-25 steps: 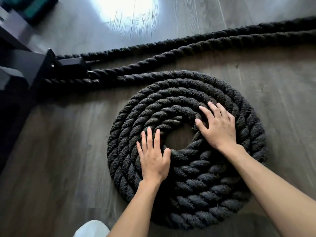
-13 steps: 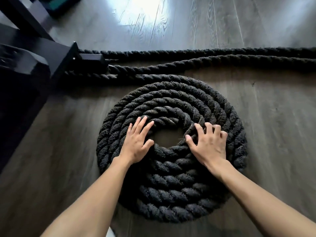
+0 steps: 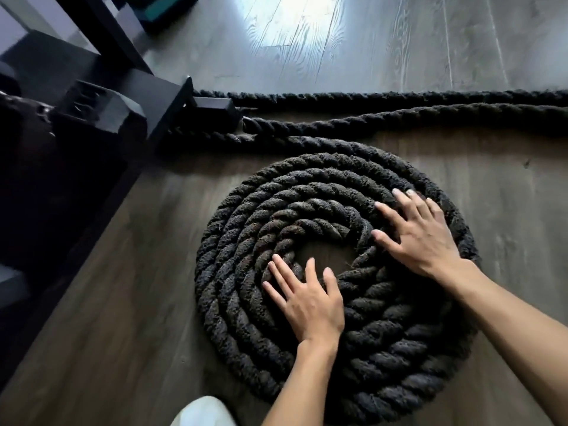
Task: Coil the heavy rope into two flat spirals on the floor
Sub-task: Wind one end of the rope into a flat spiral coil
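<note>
Shifted since the earlier frame, left hand now lies below the spiral's hole, right hand at its right. Both press the rope, centre frame, fingers straight and spread.

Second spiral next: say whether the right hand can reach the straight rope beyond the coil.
Probably yes: the right hand rests flat on the coil, holding nothing, and nothing covers the straight rope.

This looks like a gym or home workout room. A thick black battle rope lies on a grey wood-grain plank floor and runs up to the foot of a black steel frame. A black hexagonal dumbbell sits at the left, with teal blocks beyond it.
</note>
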